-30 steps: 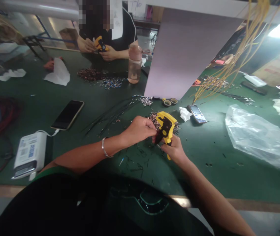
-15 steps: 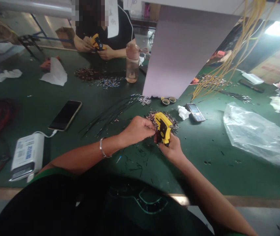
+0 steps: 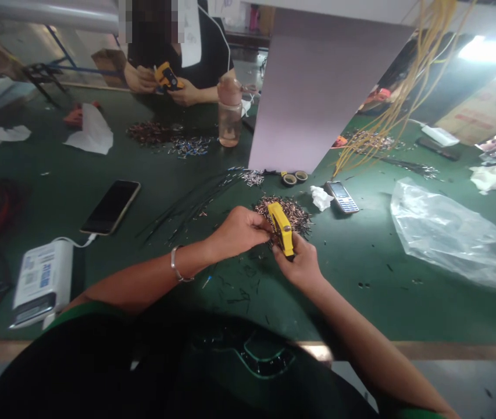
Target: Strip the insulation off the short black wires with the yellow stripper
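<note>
My right hand (image 3: 302,260) is wrapped round a yellow-and-black wire stripper (image 3: 281,227), held tilted above the table. Close beside its head, my left hand (image 3: 248,231) is closed in a pinch, with thumb and fingertips almost touching the tool. Whatever sits in that pinch is too small to make out. Just behind both hands lies a heap of short dark wire pieces with coppery ends (image 3: 298,214), partly covered by the tool. Black scraps (image 3: 241,297) are scattered on the green table in front of my hands.
Long black wires (image 3: 191,201) lie to the left, near a smartphone (image 3: 111,206) cabled to a white power bank (image 3: 42,279). Tape rolls (image 3: 289,180), a keypad phone (image 3: 342,198) and a plastic bag (image 3: 452,233) lie rightward. Across the table, a person holds a similar tool (image 3: 167,77).
The wire stripper has turned in my right hand, showing more of its narrow yellow back. My left hand stays pinched beside it. The whole view has shifted slightly.
</note>
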Available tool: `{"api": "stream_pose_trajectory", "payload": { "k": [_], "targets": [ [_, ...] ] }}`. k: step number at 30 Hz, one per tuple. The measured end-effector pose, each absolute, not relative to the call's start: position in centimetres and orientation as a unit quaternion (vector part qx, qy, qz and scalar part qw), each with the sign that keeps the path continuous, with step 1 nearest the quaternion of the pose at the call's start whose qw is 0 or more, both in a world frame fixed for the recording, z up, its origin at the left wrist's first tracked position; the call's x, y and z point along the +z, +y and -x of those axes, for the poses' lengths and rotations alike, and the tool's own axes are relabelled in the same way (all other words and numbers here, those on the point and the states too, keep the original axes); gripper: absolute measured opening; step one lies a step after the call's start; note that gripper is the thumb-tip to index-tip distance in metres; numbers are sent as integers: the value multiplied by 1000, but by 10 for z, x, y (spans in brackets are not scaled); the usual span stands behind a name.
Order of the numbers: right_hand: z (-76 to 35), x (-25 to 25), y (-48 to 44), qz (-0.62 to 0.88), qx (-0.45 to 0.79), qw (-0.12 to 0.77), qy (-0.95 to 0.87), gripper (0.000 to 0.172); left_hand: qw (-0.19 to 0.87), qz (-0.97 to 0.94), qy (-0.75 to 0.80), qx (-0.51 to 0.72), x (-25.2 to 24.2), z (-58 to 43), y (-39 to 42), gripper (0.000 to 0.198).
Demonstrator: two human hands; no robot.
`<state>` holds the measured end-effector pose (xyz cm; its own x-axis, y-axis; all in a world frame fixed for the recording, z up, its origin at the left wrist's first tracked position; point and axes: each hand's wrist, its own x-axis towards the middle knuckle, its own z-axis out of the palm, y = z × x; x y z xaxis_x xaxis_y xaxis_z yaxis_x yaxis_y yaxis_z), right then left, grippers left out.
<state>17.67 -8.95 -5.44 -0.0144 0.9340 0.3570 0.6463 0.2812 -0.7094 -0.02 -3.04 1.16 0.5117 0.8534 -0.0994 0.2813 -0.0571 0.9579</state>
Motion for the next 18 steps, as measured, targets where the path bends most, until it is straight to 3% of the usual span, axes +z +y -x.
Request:
{"api": "stream_pose_trajectory", "payload": {
  "k": [18],
  "targets": [
    [-180,-60,-87,530,7,408,-743,8,526,-705,385,280,9,4,-30,12]
  ]
}}
